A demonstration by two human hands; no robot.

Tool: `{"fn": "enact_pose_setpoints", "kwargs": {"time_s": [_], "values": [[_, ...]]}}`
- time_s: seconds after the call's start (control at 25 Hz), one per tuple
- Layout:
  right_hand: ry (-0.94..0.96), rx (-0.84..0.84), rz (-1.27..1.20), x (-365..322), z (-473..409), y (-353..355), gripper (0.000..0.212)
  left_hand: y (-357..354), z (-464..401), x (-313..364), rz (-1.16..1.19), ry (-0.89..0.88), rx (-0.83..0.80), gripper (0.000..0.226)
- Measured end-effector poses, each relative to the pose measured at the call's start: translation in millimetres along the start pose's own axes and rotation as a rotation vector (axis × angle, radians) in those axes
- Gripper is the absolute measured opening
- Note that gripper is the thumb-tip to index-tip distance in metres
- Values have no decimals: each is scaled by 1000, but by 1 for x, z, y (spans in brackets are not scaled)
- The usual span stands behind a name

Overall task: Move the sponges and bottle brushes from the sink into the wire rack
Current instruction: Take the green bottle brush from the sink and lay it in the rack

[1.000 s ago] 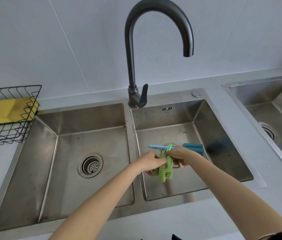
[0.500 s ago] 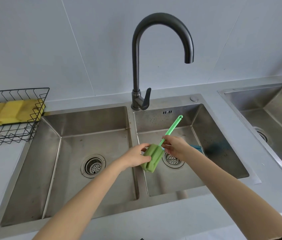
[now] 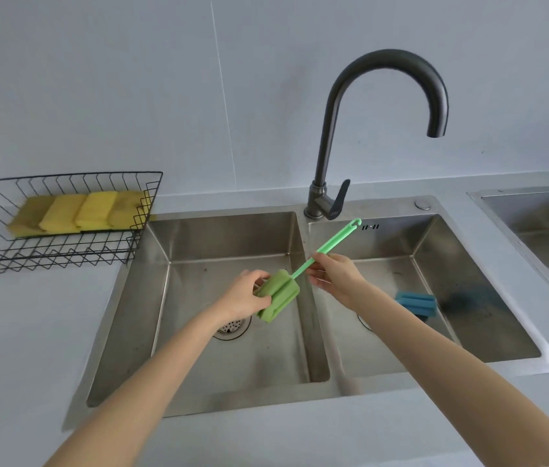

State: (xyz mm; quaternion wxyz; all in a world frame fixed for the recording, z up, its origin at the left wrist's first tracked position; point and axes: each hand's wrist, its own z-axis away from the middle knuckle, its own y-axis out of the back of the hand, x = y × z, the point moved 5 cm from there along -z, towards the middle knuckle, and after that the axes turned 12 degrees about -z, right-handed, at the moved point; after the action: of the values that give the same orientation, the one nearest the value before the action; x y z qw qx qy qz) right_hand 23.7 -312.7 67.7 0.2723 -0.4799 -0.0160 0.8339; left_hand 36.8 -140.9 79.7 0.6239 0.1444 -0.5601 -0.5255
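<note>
Both hands hold the green foam-headed bottle brush with a long plastic handle over the divider of the stainless steel double sink. The left hand wraps its fingers around the foam head; the right hand pinches the handle mid-length, the looped end pointing far-right. A blue ribbed sponge lies in the right basin. Four yellow sponges sit in the black wire rack on the left worktop — well apart from the brush.

We see bare table toward the wire rack | its front half open (sponges behind) | faucet right.
</note>
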Motion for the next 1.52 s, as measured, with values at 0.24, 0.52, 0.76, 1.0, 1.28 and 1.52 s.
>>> {"fn": "enact_pose_setpoints", "kwargs": {"time_s": [0.24, 0.52, 0.76, 1.0, 1.28, 1.52], "values": [[88, -38, 10, 11, 8, -68, 13, 46, 25, -56, -56, 12, 99, 44], [176, -15, -36, 15, 9, -137, 18, 102, 52, -113, -71, 0, 216, 42], [232, -20, -46, 4, 9, -195, 15, 157, 63, -155, -69, -12, 315, 42], [289, -51, -34, -4, 2, -241, 8, 205, 58, -193, -77, 7, 374, 43], [306, -69, -26, -11, -14, -283, 26, 248, 36, -230, -87, 73, 439, 42], [304, -48, 71, -10, -45, -302, 18, 253, 0, -263, -80, 145, 390, 40]]}}
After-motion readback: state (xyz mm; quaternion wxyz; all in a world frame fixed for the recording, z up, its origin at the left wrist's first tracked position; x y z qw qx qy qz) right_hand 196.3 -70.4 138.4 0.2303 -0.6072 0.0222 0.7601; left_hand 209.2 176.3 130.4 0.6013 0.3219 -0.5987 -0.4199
